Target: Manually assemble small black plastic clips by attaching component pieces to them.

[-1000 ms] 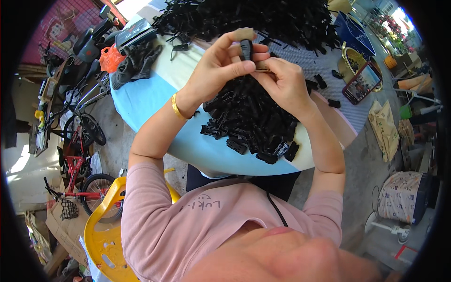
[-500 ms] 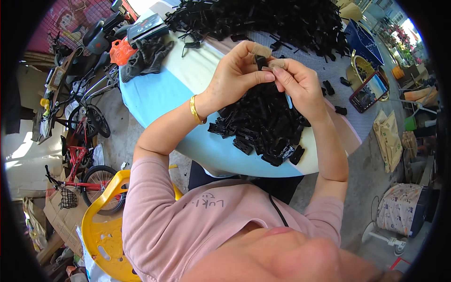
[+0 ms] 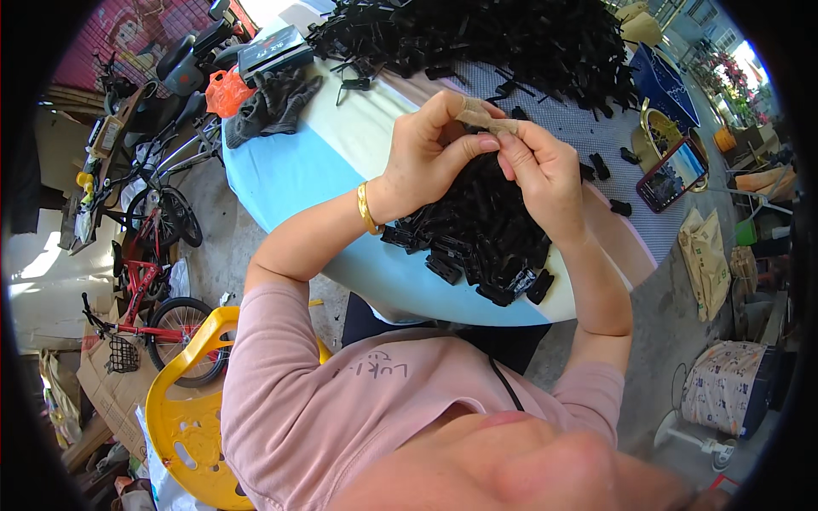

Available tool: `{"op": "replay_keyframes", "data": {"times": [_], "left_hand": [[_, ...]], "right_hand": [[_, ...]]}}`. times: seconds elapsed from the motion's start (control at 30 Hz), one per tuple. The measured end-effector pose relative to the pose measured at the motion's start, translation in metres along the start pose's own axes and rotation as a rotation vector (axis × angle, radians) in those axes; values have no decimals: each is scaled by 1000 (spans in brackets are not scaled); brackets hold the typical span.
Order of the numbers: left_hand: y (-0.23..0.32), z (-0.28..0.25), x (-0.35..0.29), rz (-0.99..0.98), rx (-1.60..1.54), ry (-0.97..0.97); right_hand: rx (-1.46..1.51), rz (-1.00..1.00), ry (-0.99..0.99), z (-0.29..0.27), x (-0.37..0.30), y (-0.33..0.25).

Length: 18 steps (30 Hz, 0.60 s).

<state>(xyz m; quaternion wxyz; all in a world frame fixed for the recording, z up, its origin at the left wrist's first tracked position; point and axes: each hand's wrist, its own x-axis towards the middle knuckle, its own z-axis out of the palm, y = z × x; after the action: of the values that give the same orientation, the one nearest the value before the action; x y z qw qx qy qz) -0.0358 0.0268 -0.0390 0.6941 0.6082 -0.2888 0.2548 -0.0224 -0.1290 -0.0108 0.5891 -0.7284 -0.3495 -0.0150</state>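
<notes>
Above the table my left hand (image 3: 430, 153) and my right hand (image 3: 541, 170) meet fingertip to fingertip. The left one is closed on a small black plastic part, mostly hidden by the fingers. Pinched against it are the right thumb and forefinger; what they hold, if anything, I cannot make out. Tan wrappings cover the forefingers. A gold bracelet (image 3: 366, 209) circles my left wrist. Under both hands, near the table's front edge, lies a heap of small black plastic parts (image 3: 477, 221).
A bigger pile of black parts (image 3: 477, 38) covers the far side of the table (image 3: 290, 183). At its right, a phone (image 3: 673, 175) leans on a gold-coloured container (image 3: 652, 128). Dark gloves (image 3: 273, 106) and a box (image 3: 274, 53) lie far left. A yellow chair (image 3: 183, 417) stands beside me.
My fingertips have closed together over the black part, which showed more before. A pale blue strip below my right hand is out of sight now. The view has shifted slightly.
</notes>
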Motion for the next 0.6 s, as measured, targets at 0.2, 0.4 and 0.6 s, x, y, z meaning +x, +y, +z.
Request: {"op": "replay_keyframes", "data": {"times": [0.2,0.4,0.6], "left_hand": [[-3,2,2,81,175,27],[14,2,7,0,636,-6],[25,-6,12,-73,498,-303]], "right_hand": [[30,49,1,-2,2,4],[-59,-103,56,-12,7,-2],[-168,-187,-1,-24,7,8]]}}
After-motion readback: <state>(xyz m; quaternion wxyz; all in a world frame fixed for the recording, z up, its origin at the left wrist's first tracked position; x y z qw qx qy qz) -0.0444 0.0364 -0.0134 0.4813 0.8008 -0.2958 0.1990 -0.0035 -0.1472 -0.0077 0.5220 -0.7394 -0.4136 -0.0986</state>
